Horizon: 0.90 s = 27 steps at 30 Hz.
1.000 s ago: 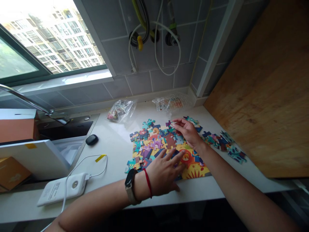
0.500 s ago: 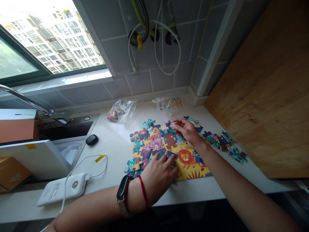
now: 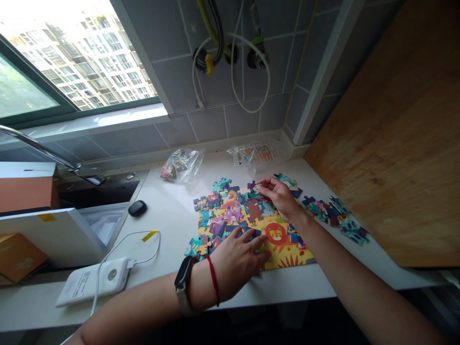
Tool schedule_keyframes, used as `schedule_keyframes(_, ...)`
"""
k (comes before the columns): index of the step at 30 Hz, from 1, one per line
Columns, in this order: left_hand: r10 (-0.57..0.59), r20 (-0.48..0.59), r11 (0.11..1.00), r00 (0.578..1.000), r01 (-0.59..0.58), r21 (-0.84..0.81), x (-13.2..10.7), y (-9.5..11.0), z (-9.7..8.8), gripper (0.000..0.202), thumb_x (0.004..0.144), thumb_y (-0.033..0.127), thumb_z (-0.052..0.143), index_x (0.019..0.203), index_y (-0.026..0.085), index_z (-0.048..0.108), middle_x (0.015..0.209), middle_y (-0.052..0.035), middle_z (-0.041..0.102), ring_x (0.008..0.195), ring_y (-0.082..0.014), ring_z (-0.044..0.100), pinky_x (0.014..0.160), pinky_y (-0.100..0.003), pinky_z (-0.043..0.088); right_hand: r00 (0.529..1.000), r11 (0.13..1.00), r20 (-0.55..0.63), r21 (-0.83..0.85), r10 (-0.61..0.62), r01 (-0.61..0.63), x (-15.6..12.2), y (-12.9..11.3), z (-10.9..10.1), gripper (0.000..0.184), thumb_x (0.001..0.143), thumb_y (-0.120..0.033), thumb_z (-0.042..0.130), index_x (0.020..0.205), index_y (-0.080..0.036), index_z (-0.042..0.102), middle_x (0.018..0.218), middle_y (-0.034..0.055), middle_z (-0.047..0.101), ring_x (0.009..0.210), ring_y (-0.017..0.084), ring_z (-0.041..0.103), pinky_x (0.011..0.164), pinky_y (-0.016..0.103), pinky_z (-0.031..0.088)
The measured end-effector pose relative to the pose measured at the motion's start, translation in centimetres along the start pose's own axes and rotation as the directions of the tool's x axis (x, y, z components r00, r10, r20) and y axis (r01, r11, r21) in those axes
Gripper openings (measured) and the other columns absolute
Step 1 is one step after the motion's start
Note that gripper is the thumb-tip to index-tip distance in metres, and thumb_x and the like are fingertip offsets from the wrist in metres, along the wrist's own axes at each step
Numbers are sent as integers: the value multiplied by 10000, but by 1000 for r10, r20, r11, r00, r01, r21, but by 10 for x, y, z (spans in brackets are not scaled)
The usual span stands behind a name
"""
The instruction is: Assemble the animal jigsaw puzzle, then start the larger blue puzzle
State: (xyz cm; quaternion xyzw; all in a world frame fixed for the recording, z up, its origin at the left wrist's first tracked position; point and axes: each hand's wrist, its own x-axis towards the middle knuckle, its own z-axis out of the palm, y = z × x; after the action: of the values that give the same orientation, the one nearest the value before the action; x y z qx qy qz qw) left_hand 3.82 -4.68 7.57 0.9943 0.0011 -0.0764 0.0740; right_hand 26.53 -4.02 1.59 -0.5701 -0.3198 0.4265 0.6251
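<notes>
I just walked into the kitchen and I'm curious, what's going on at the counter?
A person has both hands on a colourful, partly joined cardboard jigsaw puzzle showing a lion, on the white counter. The left hand lies spread open over its near edge. The right hand touches pieces on the far edge; whether it grips one is unclear. Loose blue-green puzzle pieces lie to the right, and two clear plastic bags sit by the grey tiled wall.

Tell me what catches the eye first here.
A colourful lion jigsaw puzzle lies mid-frame on the white counter. The left hand rests flat on its near edge; the right hand appears to pinch a piece at its far edge. Loose pieces lie to the right, beside a wooden board.
</notes>
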Motion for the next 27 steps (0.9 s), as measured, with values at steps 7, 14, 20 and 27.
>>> schedule_keyframes(7, -148, 38, 988, 988, 146, 39, 1, -3, 1, 162, 1049, 253, 528, 1136, 220, 661, 1223, -108, 657, 1028, -283, 672, 913, -458, 523, 1000, 1000, 10, 10, -1, 1, 1, 1, -1, 440, 642, -487, 914, 931, -219, 717, 802, -12, 678, 625, 113, 557, 518, 225, 417)
schedule_keyframes(14, -286, 123, 958, 950, 278, 78, 2, -7, -24, 209, 1041, 174, 507, 1159, 200, 677, 1149, -123, 679, 1030, -303, 690, 902, -472, 545, 1000, 1000, 13, -10, -12, 12, 1, 4, 0, 427, 653, -492, 903, 923, -222, 711, 782, -14, 669, 629, 125, 568, 527, 242, 435)
schedule_keyframes(20, -493, 21, 869, 870, 491, 70, -30, -51, -54, 366, 905, 65, 655, 1237, 216, 648, 1161, -101, 708, 1043, -303, 714, 872, -433, 573, 1000, 1000, 14, -14, -16, 16, 2, 2, -1, 433, 647, -500, 907, 907, -221, 702, 770, -12, 668, 616, 124, 562, 514, 244, 432)
schedule_keyframes(27, -635, 35, 764, 771, 635, -114, -77, -94, -30, 479, 860, 118, 749, 1306, 270, 658, 1342, -91, 691, 1215, -308, 690, 1058, -434, 532, 994, 994, 41, -30, -102, 103, -2, -2, 3, 410, 640, -497, 914, 833, -220, 681, 732, -8, 681, 610, 139, 583, 576, 284, 496)
